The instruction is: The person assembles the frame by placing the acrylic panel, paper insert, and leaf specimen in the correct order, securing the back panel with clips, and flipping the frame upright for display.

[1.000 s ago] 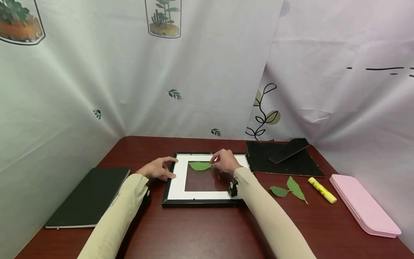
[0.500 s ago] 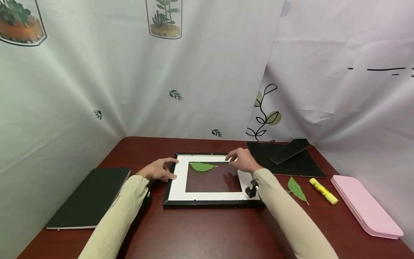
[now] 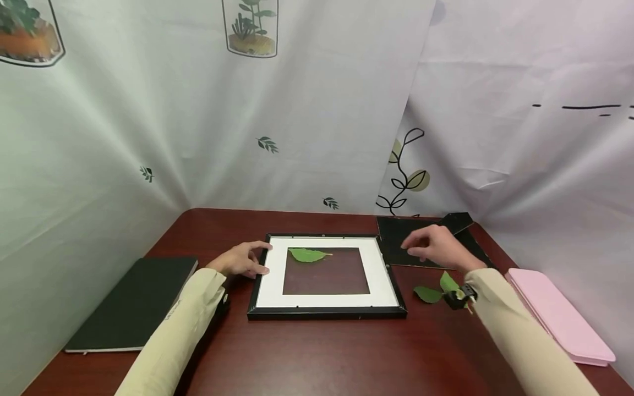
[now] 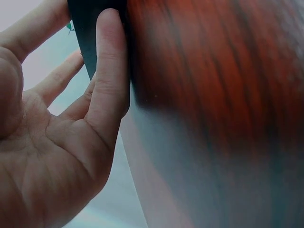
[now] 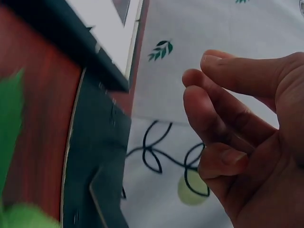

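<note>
A black picture frame (image 3: 327,316) with a white mat (image 3: 384,275) lies in the middle of the table. One green leaf (image 3: 306,255) rests at the upper left of the mat's rectangular opening, its stem pointing right. My left hand (image 3: 240,258) touches the frame's left side with fingers spread; in the left wrist view a finger (image 4: 111,61) lies along the black edge. Off the frame's right side, my right hand (image 3: 438,246) hovers over the black backing board (image 3: 396,234), fingers loosely bent. Nothing sits between its thumb and fingertips in the right wrist view.
Two more leaves lie right of the frame, one leaf (image 3: 428,294) in full view, the other leaf (image 3: 448,281) partly behind my right wrist. A pink case (image 3: 559,313) is at far right, a dark notebook (image 3: 134,302) at left. Printed curtain (image 3: 317,110) hangs behind.
My right hand has let go of the leaf inside the frame and moved right, away from the frame to above the backing board. My left hand has stayed at the frame's left side.
</note>
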Demonstrator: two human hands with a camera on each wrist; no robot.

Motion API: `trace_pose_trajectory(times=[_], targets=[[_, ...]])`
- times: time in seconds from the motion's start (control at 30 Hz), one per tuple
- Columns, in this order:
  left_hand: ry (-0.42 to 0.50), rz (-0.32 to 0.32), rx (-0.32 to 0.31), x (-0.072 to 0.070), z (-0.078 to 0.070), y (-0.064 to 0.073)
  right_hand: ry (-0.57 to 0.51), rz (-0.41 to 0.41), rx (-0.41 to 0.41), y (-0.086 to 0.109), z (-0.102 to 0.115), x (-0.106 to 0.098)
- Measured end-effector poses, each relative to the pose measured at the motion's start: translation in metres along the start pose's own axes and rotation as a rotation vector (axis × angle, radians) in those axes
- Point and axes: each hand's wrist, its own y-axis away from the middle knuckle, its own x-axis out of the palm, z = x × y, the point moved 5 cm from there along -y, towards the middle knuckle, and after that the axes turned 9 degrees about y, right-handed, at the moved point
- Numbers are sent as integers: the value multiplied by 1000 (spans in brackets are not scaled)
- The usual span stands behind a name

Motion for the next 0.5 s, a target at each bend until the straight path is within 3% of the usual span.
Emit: trace_pose_trajectory(times=[0.23, 0.5], targets=[[-20, -3, 0, 1, -2, 1, 92, 46, -67, 45, -22, 9], [-21, -13, -4, 2, -1, 0, 130, 58, 28, 75, -58, 26]])
